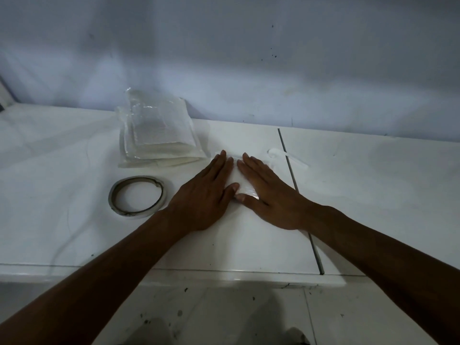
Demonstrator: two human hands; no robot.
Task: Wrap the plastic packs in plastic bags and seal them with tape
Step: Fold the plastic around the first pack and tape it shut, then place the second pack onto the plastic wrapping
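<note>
A small clear plastic pack [240,181] lies flat on the white tiled counter [249,245]. Both palms press down on it. My left hand [204,195] covers its left side with fingers straight and together. My right hand [268,192] covers its right side, thumb at the pack's near edge. Only a narrow strip of the pack shows between the hands. A stack of clear plastic bags [158,131] rests to the far left of the hands. A nearly used-up tape roll [136,195] lies flat left of my left hand.
A loose curl of clear plastic or tape [286,156] lies beyond my right hand, across a dark grout line [301,202]. The grey wall [249,58] rises behind the counter. The counter's front edge [224,275] runs below my forearms, with stained floor tiles underneath.
</note>
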